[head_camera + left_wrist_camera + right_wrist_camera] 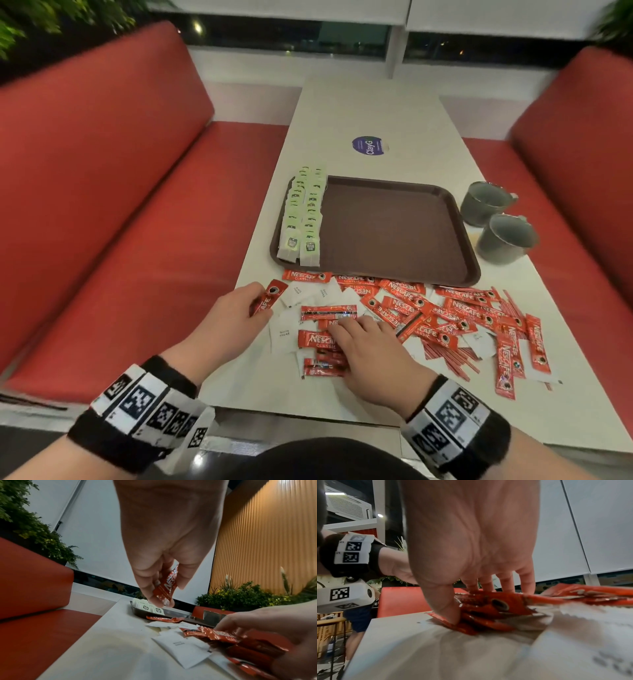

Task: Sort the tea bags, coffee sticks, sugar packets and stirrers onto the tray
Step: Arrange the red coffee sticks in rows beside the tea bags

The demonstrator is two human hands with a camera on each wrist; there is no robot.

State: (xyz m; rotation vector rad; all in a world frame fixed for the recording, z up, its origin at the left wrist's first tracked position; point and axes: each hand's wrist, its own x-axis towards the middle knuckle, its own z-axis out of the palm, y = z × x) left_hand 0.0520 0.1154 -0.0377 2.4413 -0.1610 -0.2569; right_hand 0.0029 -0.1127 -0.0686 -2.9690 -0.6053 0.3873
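Down at the near edge of the desk [376, 113], both hands are in the pile. The right hand [373, 356] is spread palm-down over a cluster of red coffee sticks [320, 339], fingers splayed and fingertips [527, 586] pressing on the top wrappers while the thumb [447, 609] pushes against the side of the bundle; whether it actually has one lifted, the views do not settle. Just to its left, the left hand [233, 318] is raised a little above the desk with a single coffee stick [267, 298] pinched between thumb and curled fingers, the stick angled up toward the tray. Between and under the two hands lie white sugar packets [284, 335], flat and overlapping, some tucked under the red sticks. Swing right and the heap carries on: more coffee sticks [455, 308] scattered at every angle, and thin red-and-white stirrers [452, 356] fanned out beneath them, near the right edge of the desk. Just beyond the heap sits the brown tray [394, 226], its near rim touching the farthest sticks. On the tray's left side the tea bags [303, 219] are lined up in two overlapping rows running front to back; the rest of the tray floor shows bare brown. Beside the tray on the right stand two grey mugs [503, 236], close together, tipped toward the camera. Farther up the desk there is a round purple sticker [368, 145], and red bench seats [102, 178] flank both sides.
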